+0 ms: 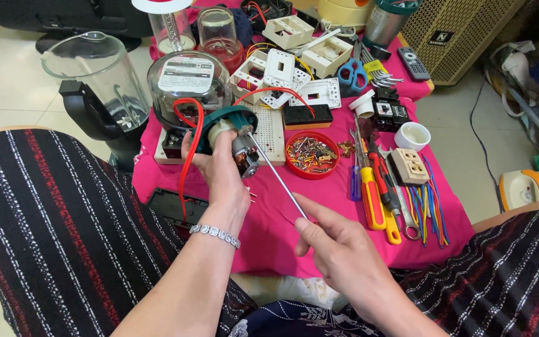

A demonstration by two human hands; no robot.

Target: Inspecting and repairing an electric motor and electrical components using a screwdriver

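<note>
Pink cloth (269,231) covers the low counter, and right over the middle of it both hands are busy. The left hand (219,171), a sparkling bracelet (214,233) on its wrist, has its fingers curled tight around a small electric motor (239,150) with a teal housing (235,117), holding it up off the cloth in front of the glass-domed meter (187,84). A red wire (188,150) loops from the motor down past the wrist. The right hand (338,246) sits lower and nearer the body, fingers pinching the near end of a long thin metal screwdriver shaft (279,178); the shaft slants up and left, its tip at the motor's body, though whether it sits in a screw is too small to tell.

Just right of the motor there's a round red dish of screws (311,155), and beyond it a row of tools: a yellow-and-red screwdriver (372,196), a red-handled tool (385,184), and a bundle of coloured wires (428,206). Blue-handled scissors (352,73) lie farther back among white switch plates (282,68). A clear blender jug (98,75) stands on the floor at the left.
</note>
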